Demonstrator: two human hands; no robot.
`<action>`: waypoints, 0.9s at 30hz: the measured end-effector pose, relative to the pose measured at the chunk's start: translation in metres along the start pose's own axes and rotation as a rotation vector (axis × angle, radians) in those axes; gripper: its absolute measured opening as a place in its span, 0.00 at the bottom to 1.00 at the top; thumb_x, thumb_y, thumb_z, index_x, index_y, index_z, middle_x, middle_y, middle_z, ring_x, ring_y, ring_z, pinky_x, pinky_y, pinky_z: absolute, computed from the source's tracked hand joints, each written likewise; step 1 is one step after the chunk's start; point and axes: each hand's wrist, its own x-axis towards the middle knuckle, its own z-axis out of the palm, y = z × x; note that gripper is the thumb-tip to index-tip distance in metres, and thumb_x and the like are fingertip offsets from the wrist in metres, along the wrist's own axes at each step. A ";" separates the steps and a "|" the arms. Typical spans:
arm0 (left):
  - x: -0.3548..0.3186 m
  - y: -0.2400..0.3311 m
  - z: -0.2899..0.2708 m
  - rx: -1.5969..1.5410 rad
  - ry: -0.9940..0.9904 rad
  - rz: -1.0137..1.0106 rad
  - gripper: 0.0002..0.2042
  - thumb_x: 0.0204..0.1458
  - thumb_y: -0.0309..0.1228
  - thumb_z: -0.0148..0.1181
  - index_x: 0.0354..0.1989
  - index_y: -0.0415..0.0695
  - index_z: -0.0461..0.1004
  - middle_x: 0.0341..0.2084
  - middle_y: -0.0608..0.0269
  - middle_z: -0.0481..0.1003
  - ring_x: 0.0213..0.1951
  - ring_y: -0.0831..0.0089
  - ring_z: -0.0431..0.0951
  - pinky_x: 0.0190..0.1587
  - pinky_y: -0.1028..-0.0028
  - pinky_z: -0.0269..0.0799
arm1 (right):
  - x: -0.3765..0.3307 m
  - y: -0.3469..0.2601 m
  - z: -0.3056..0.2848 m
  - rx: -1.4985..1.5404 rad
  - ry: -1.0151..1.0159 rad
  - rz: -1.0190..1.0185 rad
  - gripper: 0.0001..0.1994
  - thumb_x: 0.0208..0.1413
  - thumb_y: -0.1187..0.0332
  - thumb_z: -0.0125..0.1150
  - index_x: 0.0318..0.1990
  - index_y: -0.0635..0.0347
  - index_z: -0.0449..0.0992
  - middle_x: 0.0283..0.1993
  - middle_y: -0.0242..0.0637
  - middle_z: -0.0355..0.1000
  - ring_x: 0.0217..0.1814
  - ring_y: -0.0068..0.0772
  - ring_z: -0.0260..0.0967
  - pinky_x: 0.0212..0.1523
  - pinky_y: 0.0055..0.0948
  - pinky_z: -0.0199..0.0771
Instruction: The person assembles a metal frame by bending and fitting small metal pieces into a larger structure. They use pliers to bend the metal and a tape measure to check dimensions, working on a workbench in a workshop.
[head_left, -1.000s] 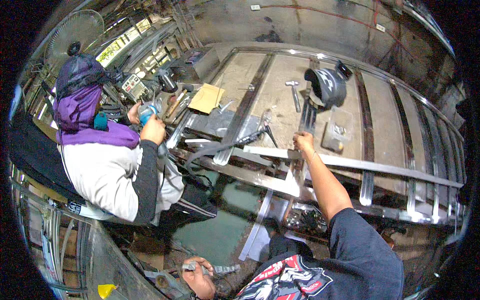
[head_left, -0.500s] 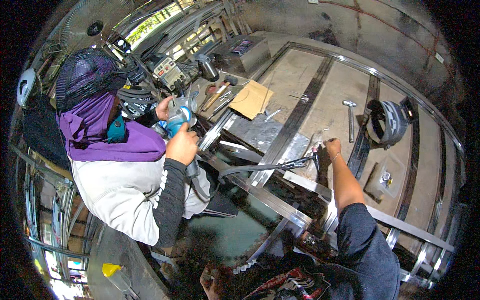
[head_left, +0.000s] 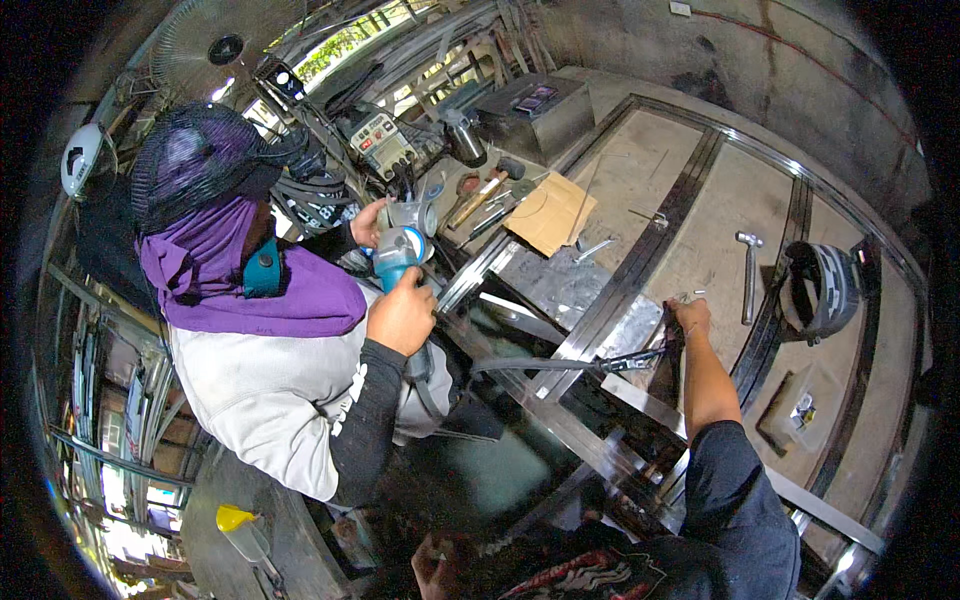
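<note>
From my end: right hand (head_left: 690, 316) is right of centre in frame, palm down over the bench (head_left: 638, 180), fingers bent toward small bits by the fingertips. I can't make out whether it has hold of any. Black cable-fed tool (head_left: 637, 358) lies just below and left of that hand, its cable running off left. Left hand (head_left: 430, 568) is at the lower edge, in shadow, fingers partly curled — too dark for me to read a grip.

Hammer (head_left: 750, 280) and welding helmet (head_left: 825, 295) sit right of the right hand, clear tub (head_left: 803, 405) lower right. Cardboard (head_left: 552, 213) is upper centre, beside loose hand tools. Co-worker (head_left: 265, 385) on the left has both hands at a blue power tool (head_left: 397, 260) — separate from the wearer's hands. Fan (head_left: 225, 48) upper left.
</note>
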 end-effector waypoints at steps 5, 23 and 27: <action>0.013 -0.010 0.017 -0.111 0.119 -0.076 0.08 0.67 0.31 0.58 0.49 0.44 0.77 0.36 0.75 0.74 0.35 0.84 0.68 0.35 0.79 0.66 | 0.042 0.006 0.010 -0.125 0.017 -0.012 0.40 0.42 0.49 0.77 0.59 0.62 0.68 0.61 0.54 0.71 0.62 0.57 0.72 0.59 0.49 0.76; 0.021 0.029 0.028 -0.013 -0.260 -0.019 0.14 0.64 0.37 0.60 0.40 0.35 0.78 0.36 0.53 0.81 0.37 0.62 0.81 0.43 0.63 0.77 | 0.021 0.011 -0.099 0.428 1.025 -0.645 0.36 0.46 0.57 0.77 0.58 0.71 0.68 0.52 0.56 0.68 0.56 0.58 0.66 0.59 0.49 0.67; 0.031 0.014 0.025 -0.086 -0.462 0.010 0.15 0.65 0.37 0.58 0.40 0.33 0.77 0.33 0.56 0.79 0.34 0.70 0.77 0.38 0.70 0.72 | -0.100 -0.018 -0.181 0.970 0.900 -0.748 0.33 0.53 0.69 0.74 0.64 0.68 0.65 0.57 0.44 0.68 0.55 0.36 0.70 0.56 0.34 0.72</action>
